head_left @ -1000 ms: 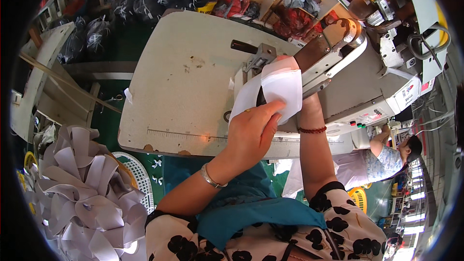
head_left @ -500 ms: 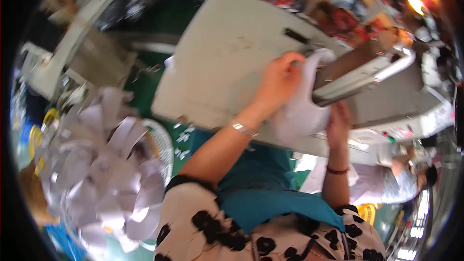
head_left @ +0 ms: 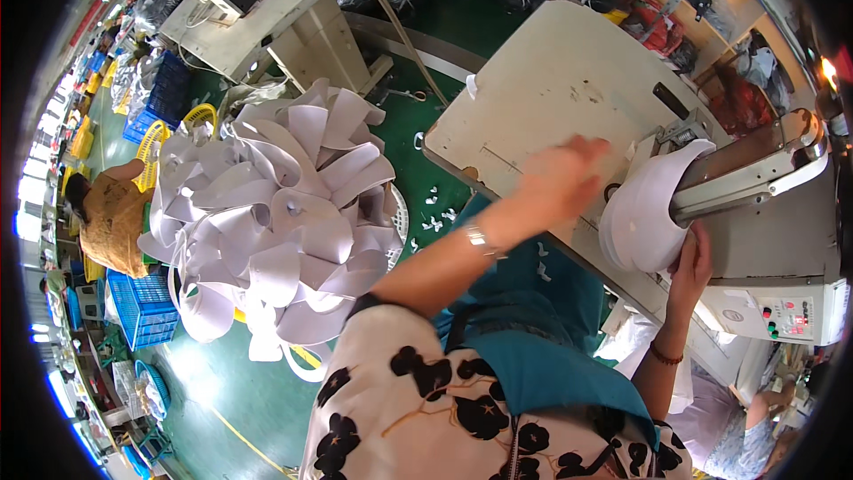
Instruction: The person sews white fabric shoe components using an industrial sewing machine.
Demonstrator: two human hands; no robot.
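Note:
A white, curved, bowl-like piece (head_left: 647,213), which looks like several nested layers, sits around the end of a machine's arm (head_left: 745,169). My right hand (head_left: 691,265) is at its near lower edge, fingers up against it and partly hidden behind it, apparently gripping. Over the pale worktable (head_left: 542,80), my left hand (head_left: 564,176) is apart from the piece, to its left. Motion smears its fingers, and nothing shows in it. Beside the arm's tip is a small metal mechanism (head_left: 682,135).
Left of me, a large heap of white curved strips (head_left: 289,204) rises from a white basket (head_left: 400,218). A control box (head_left: 777,316) with buttons is at right. Blue crates (head_left: 142,307), another table (head_left: 240,22) and other people (head_left: 115,222) are around. White scraps lie on the green floor.
My left hand has left the white piece and moved left over the table. My right hand stays at the piece. The view has swung left, showing more of the heap and floor.

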